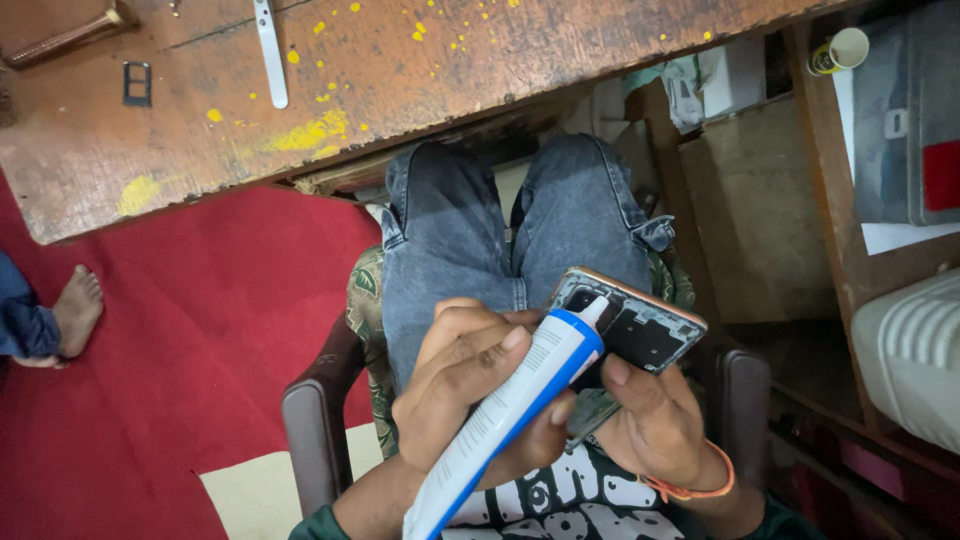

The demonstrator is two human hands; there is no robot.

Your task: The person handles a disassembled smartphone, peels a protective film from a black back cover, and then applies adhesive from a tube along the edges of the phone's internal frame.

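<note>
My left hand (462,385) grips a white and blue tube (520,412), its white nozzle touching the open back of a phone (640,325). The phone has its back cover off, showing dark inner parts inside a copper-coloured frame. My right hand (655,425), with an orange band at the wrist, holds the phone from below, tilted over my lap. I sit in a chair with grey jeans (470,240) stretched out under a table.
A worn wooden table (400,70) with yellow paint spots carries a white strip (270,50) and a small dark frame (137,83). Another person's bare foot (78,310) rests on red carpet (200,330). Right: wooden shelves, a paper cup (845,48), a white ribbed object (910,350).
</note>
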